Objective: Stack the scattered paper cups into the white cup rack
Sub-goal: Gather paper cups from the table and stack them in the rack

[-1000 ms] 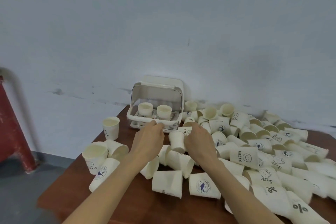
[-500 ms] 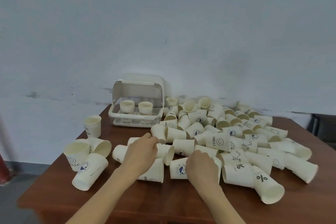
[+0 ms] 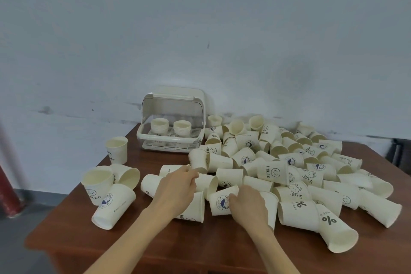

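Observation:
The white cup rack (image 3: 142, 136) stands at the table's far left with its clear lid raised. Two short stacks of cups (image 3: 159, 125) sit upright inside it. Several paper cups (image 3: 275, 170) lie scattered in a heap across the middle and right of the table. My left hand (image 3: 175, 189) lies over cups on their sides, its fingers curled on a lying cup (image 3: 205, 183). My right hand (image 3: 250, 206) grips a lying cup with a blue round logo (image 3: 221, 203) at the heap's near edge. Both hands are well in front of the rack.
An upright cup (image 3: 116, 149) stands alone left of the rack. A small cluster of cups (image 3: 97, 182) sits near the table's left edge. The brown table (image 3: 200, 242) ends close in front. A red post (image 3: 6, 184) stands on the floor at left.
Both hands have drawn back from just in front of the rack to the cups at the near edge of the heap. The view has swung right.

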### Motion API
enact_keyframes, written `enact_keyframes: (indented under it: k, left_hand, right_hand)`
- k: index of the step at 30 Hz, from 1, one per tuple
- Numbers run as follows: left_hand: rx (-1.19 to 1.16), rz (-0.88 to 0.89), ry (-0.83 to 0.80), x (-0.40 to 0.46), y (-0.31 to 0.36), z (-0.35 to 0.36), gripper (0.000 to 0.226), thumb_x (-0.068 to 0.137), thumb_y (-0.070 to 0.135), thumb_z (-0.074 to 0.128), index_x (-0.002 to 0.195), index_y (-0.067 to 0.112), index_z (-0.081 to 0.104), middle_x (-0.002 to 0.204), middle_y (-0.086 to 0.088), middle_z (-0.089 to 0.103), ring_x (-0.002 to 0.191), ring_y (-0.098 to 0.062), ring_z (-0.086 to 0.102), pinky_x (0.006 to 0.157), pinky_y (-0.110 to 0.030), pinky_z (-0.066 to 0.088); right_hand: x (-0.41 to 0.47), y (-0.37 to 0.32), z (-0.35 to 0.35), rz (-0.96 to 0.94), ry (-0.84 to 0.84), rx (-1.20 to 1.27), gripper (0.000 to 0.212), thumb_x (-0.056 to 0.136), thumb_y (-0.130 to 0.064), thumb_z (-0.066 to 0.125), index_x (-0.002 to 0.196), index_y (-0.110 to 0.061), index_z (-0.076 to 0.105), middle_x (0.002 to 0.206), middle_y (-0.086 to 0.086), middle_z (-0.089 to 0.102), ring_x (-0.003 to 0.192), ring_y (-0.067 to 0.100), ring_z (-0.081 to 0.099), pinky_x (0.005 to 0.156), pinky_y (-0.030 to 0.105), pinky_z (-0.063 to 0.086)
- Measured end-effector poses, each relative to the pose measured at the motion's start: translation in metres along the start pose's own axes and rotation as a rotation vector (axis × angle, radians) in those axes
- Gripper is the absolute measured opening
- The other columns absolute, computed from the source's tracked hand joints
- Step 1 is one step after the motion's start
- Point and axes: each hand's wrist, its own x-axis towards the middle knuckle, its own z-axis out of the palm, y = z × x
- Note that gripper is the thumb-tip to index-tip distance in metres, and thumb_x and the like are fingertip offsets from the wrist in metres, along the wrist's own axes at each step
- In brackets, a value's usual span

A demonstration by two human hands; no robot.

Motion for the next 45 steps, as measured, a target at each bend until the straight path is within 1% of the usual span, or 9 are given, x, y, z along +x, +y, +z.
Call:
enact_keyframes:
  k: [6,9,12,16,23,26,32,40,45]
  left_hand:
    - [-0.034,0.009,0.015,0.002,-0.001,0.003,0.033,0.100,0.024,0.038,0.125,0.028,0.059,0.106,0.011,0.055,0.094,-0.014,0.057,0.076,-0.031,0.047]
    - [-0.079,0.054,0.044,0.006,0.005,0.003,0.032,0.099,0.023,0.038,0.124,0.031,0.059,0.104,0.013,0.055,0.087,-0.010,0.057,0.075,-0.029,0.047]
    - [-0.141,0.122,0.089,0.014,0.014,0.002,0.032,0.099,0.025,0.039,0.126,0.032,0.056,0.098,0.014,0.053,0.081,-0.010,0.055,0.075,-0.033,0.049]
    - [-0.189,0.243,0.108,0.026,0.030,-0.001,0.038,0.098,0.026,0.042,0.133,0.040,0.043,0.089,0.019,0.043,0.080,-0.013,0.054,0.074,-0.036,0.049]
    - [-0.177,0.273,0.130,0.039,0.038,-0.001,0.038,0.098,0.024,0.044,0.133,0.039,0.046,0.083,0.021,0.041,0.075,-0.008,0.050,0.075,-0.036,0.049]
    - [-0.163,0.273,0.122,0.043,0.038,-0.001,0.038,0.099,0.025,0.044,0.134,0.039,0.046,0.088,0.019,0.043,0.077,-0.009,0.051,0.076,-0.034,0.049]
    - [-0.141,0.256,0.106,0.055,0.033,0.007,0.038,0.098,0.026,0.045,0.134,0.039,0.047,0.083,0.026,0.039,0.075,-0.008,0.048,0.073,-0.030,0.046]
    - [-0.108,0.215,0.054,0.067,0.027,0.018,0.035,0.099,0.027,0.044,0.133,0.033,0.051,0.093,0.020,0.041,0.079,-0.007,0.048,0.078,-0.030,0.047]
    - [-0.101,0.209,0.032,0.090,0.035,0.027,0.034,0.098,0.026,0.044,0.129,0.035,0.053,0.087,0.020,0.044,0.080,-0.006,0.047,0.076,-0.028,0.045]
  right_hand:
    - [0.005,-0.004,-0.016,-0.053,0.055,0.049,0.019,0.088,-0.019,0.044,0.071,-0.014,0.049,0.082,0.006,0.060,0.078,0.025,0.057,0.058,0.031,0.036]
    - [0.001,-0.010,-0.032,-0.162,0.091,-0.016,0.016,0.089,-0.020,0.045,0.083,-0.015,0.060,0.086,0.005,0.065,0.085,0.028,0.060,0.064,0.033,0.043]
    - [-0.002,-0.014,-0.046,-0.268,0.137,-0.077,0.017,0.094,-0.024,0.045,0.101,-0.019,0.060,0.096,0.004,0.065,0.095,0.028,0.060,0.068,0.033,0.043]
    - [0.003,-0.015,-0.053,-0.350,0.170,-0.107,0.015,0.095,-0.025,0.046,0.102,-0.021,0.059,0.097,0.004,0.065,0.094,0.028,0.059,0.073,0.037,0.048]
    - [0.014,-0.009,-0.058,-0.354,0.161,-0.133,0.012,0.092,-0.021,0.047,0.100,-0.020,0.057,0.094,0.005,0.063,0.091,0.030,0.059,0.072,0.038,0.048]
    - [0.018,-0.007,-0.059,-0.353,0.149,-0.129,0.013,0.093,-0.022,0.046,0.099,-0.020,0.057,0.094,0.005,0.063,0.090,0.029,0.059,0.073,0.038,0.048]
    - [0.026,-0.001,-0.062,-0.337,0.135,-0.119,0.013,0.094,-0.020,0.045,0.100,-0.020,0.057,0.095,0.005,0.062,0.090,0.028,0.059,0.073,0.038,0.049]
    - [0.036,0.009,-0.066,-0.315,0.124,-0.130,0.014,0.091,-0.018,0.045,0.100,-0.019,0.056,0.092,0.004,0.064,0.089,0.027,0.060,0.073,0.038,0.050]
    - [0.046,0.017,-0.076,-0.294,0.136,-0.122,0.015,0.094,-0.019,0.043,0.101,-0.021,0.056,0.094,0.004,0.061,0.089,0.028,0.058,0.074,0.038,0.049]
